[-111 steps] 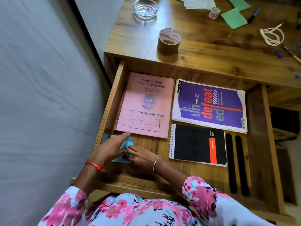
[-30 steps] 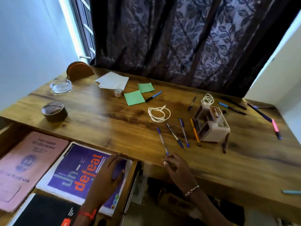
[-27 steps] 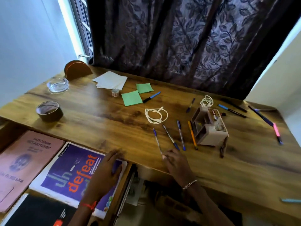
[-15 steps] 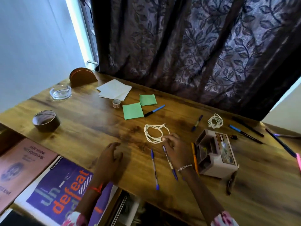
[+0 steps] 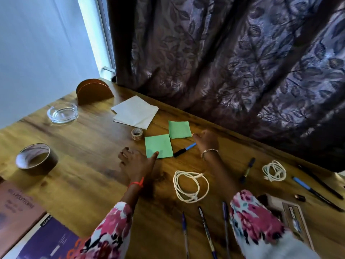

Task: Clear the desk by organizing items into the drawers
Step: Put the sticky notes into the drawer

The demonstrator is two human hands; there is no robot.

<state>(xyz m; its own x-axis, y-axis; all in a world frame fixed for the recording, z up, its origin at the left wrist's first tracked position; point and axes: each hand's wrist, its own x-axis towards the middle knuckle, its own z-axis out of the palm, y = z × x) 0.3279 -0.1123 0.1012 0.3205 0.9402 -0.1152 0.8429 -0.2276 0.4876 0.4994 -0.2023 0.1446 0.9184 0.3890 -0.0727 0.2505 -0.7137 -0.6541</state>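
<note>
Left hand (image 5: 135, 161) forward (thumb touches green note (image 5: 158, 147) edge).

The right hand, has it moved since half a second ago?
Yes. The right hand has gone away from the person, from the white cord coil past the blue pen to the far green paper.

A dark curtain (image 5: 224, 62) fills the upper right of the view, a purplish-brown fabric woven with a leaf-and-stem pattern that catches a faint sheen. It hangs in deep vertical folds, its left edge lying over part of the window frame (image 5: 104, 34). Just left of that frame runs a narrow strip of bright daylight. A small metal latch (image 5: 107, 69) juts out low on the frame. A plain, pale bluish wall (image 5: 37, 43) takes up the upper left.
</note>
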